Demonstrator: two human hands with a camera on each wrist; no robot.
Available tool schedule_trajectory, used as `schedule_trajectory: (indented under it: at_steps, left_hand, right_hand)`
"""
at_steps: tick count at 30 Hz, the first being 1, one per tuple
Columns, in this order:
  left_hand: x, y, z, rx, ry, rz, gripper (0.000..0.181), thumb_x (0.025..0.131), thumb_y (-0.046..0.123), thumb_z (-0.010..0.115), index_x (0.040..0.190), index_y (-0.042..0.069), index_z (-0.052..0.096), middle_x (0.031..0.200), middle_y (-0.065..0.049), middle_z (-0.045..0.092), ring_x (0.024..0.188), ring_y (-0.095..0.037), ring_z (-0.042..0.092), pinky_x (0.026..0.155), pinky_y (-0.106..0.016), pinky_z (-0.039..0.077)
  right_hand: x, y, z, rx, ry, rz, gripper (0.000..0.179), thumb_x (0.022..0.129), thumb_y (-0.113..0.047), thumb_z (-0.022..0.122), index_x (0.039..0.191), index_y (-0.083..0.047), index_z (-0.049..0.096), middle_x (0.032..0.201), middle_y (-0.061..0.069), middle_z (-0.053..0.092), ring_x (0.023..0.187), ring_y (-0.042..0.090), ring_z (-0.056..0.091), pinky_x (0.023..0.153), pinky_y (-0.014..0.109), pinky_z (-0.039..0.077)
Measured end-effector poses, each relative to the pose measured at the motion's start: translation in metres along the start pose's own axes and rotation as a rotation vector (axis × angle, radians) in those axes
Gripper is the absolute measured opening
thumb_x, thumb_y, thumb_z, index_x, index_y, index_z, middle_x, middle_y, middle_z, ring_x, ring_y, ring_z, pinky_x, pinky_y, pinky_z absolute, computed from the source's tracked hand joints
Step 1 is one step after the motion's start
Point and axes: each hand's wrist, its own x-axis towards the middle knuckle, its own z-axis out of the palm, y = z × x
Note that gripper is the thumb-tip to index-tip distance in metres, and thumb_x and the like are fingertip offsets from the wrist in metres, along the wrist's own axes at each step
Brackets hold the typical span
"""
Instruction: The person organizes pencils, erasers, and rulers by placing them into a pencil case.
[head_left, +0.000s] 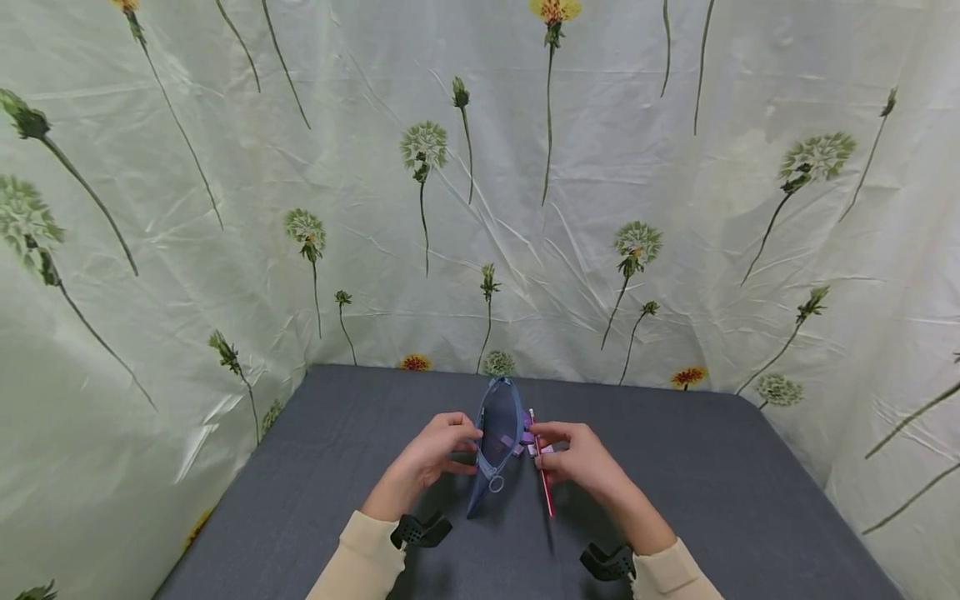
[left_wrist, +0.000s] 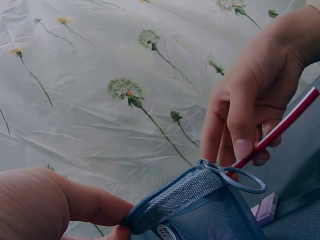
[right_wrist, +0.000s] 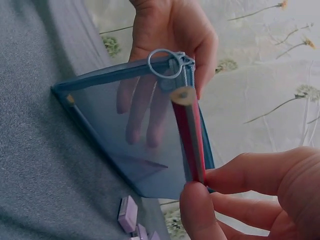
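My left hand (head_left: 442, 446) pinches one side of a blue mesh zip pouch (head_left: 501, 425), which stands on its edge with its mouth open. A ring-shaped zipper pull (left_wrist: 245, 181) hangs at the near end of the opening. Through the mesh in the right wrist view, a pencil (right_wrist: 92, 119) and a purple pointed shape (right_wrist: 147, 163) show. Just right of the pouch, my right hand (head_left: 581, 454) holds a red pencil (head_left: 545, 479) between thumb and fingers. Its flat end (right_wrist: 183, 95) faces the right wrist camera.
Small purple and lilac blocks (right_wrist: 128, 214) lie on the dark grey table (head_left: 300, 500) beyond and beside the pouch. A pale curtain printed with dandelions (head_left: 360, 167) hangs behind the table. Black wrist straps (head_left: 422, 531) sit at both sleeves.
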Motion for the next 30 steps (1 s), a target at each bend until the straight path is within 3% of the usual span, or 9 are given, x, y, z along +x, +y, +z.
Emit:
schedule_trajectory:
  at_steps: [7, 14, 20, 30]
  left_hand:
    - [0.002, 0.001, 0.001, -0.002, -0.008, 0.002, 0.02, 0.095, 0.012, 0.065, 0.079, 0.01, 0.054, 0.105, -0.015, 0.056, 0.095, -0.037, 0.059, 0.071, -0.048, 0.06]
    - [0.001, -0.001, -0.001, -0.003, 0.014, -0.01, 0.018, 0.094, 0.012, 0.065, 0.079, 0.01, 0.054, 0.103, -0.012, 0.056, 0.095, -0.036, 0.058, 0.069, -0.048, 0.061]
    - [0.001, -0.001, 0.001, 0.005, 0.03, -0.015, 0.018, 0.093, 0.012, 0.065, 0.079, 0.009, 0.054, 0.1, -0.012, 0.056, 0.096, -0.038, 0.058, 0.07, -0.05, 0.06]
    - [0.001, -0.001, 0.001, 0.01, 0.016, -0.014, 0.018, 0.094, 0.012, 0.065, 0.08, 0.009, 0.054, 0.095, -0.011, 0.055, 0.097, -0.039, 0.058, 0.07, -0.049, 0.06]
  right_hand:
    - [-0.002, -0.009, -0.007, -0.01, 0.052, 0.007, 0.048, 0.086, 0.001, 0.071, 0.133, 0.0, 0.062, 0.119, 0.028, 0.059, 0.087, 0.04, 0.068, 0.069, 0.045, 0.061]
    - [0.006, -0.025, -0.001, -0.028, 0.008, -0.016, 0.049, 0.088, -0.001, 0.072, 0.135, 0.001, 0.06, 0.122, 0.028, 0.06, 0.089, 0.04, 0.069, 0.07, 0.042, 0.061]
    - [0.015, -0.037, 0.006, -0.061, -0.015, -0.05, 0.046, 0.088, -0.001, 0.073, 0.133, -0.001, 0.063, 0.119, 0.023, 0.062, 0.084, 0.031, 0.071, 0.07, 0.042, 0.061]
    - [0.034, -0.049, 0.02, -0.071, -0.036, -0.027, 0.047, 0.088, -0.001, 0.074, 0.134, 0.001, 0.062, 0.118, 0.023, 0.063, 0.084, 0.037, 0.071, 0.073, 0.045, 0.061]
